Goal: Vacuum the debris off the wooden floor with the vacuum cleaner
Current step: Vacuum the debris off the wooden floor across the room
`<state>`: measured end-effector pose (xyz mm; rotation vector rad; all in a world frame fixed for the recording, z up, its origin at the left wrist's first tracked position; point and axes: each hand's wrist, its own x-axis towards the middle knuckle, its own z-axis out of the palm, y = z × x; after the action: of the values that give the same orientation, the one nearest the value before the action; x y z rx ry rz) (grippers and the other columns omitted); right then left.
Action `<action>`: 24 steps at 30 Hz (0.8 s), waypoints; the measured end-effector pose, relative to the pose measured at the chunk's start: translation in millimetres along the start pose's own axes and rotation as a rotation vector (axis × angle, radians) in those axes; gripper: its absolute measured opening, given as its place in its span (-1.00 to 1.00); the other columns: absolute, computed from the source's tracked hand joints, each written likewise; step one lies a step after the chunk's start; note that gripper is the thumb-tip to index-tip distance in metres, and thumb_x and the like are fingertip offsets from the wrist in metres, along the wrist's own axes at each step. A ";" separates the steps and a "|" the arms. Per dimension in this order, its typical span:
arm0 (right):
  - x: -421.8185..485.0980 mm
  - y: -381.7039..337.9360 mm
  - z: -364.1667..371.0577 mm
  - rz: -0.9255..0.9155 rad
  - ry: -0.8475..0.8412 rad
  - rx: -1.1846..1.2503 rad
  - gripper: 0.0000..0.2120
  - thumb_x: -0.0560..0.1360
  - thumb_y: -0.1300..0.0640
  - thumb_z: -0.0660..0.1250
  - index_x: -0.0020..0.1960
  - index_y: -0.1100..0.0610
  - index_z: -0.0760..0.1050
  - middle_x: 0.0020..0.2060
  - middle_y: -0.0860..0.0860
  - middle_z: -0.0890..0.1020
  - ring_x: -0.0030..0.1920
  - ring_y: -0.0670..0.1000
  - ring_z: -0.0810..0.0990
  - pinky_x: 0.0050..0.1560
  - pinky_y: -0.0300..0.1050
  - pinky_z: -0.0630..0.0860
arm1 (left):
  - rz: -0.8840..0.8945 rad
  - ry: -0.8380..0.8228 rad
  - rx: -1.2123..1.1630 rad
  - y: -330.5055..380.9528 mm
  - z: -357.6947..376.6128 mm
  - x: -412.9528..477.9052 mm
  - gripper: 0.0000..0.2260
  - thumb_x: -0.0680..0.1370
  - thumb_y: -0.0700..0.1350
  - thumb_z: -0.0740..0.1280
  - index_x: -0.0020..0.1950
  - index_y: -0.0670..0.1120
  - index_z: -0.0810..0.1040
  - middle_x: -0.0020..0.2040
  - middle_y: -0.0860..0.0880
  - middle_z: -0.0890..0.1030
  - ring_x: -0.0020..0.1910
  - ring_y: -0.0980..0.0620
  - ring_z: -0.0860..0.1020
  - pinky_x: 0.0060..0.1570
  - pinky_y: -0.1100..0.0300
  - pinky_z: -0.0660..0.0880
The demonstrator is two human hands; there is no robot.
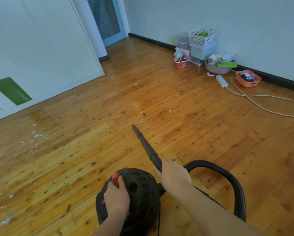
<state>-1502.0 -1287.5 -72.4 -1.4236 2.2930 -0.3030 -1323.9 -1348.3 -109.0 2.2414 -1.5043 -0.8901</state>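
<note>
A black canister vacuum cleaner hangs low in front of me. My left hand grips its red handle on top. My right hand is curled round the dark nozzle tube, which slants forward and left, its tip just above the wooden floor. A black hose loops from the tube round to the right. Small dark and white debris lies scattered just ahead of the tip. More white crumbs lie at the left.
White wardrobe doors line the left side, and a doorway sits at the back. Against the right wall stand stacked white baskets, a red basket, a bowl and an orange tray. A power strip and its white cord lie on the floor.
</note>
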 end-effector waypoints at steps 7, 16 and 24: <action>1.1 13.8 -12.9 0.080 0.014 0.015 -0.63 0.69 -0.14 0.19 0.40 0.04 0.36 0.10 0.04 0.61 0.07 0.05 0.65 -0.05 -0.08 0.62 | 0.034 -0.020 0.017 4.0 -0.2 4.1 -0.60 0.71 0.12 0.09 0.18 -0.20 0.50 -0.17 -0.06 0.56 -0.28 0.03 0.55 -0.41 0.16 0.40; -33.4 35.6 -34.0 0.113 -0.028 0.016 -0.68 0.66 -0.17 0.23 0.27 0.02 0.43 -0.05 -0.02 0.60 -0.05 0.01 0.64 -0.01 -0.02 0.66 | 0.084 -0.102 0.099 5.4 -3.4 -5.0 -0.55 0.72 0.11 0.06 0.30 -0.26 0.43 -0.12 -0.11 0.56 -0.27 -0.03 0.55 -0.40 0.10 0.41; -70.3 60.0 -53.1 0.160 -0.043 0.065 -0.72 0.66 -0.17 0.25 0.21 0.02 0.43 -0.12 -0.04 0.57 -0.12 -0.03 0.62 -0.07 -0.06 0.65 | 0.093 -0.141 0.099 -1.0 -7.6 -31.1 -0.62 0.72 0.07 0.08 0.18 -0.23 0.45 -0.22 -0.07 0.52 -0.32 0.01 0.53 -0.37 0.10 0.42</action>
<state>-1547.3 -1199.7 -32.4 -1.1955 2.3233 -0.2930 -1326.4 -1320.4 -93.6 2.1958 -1.7361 -0.9835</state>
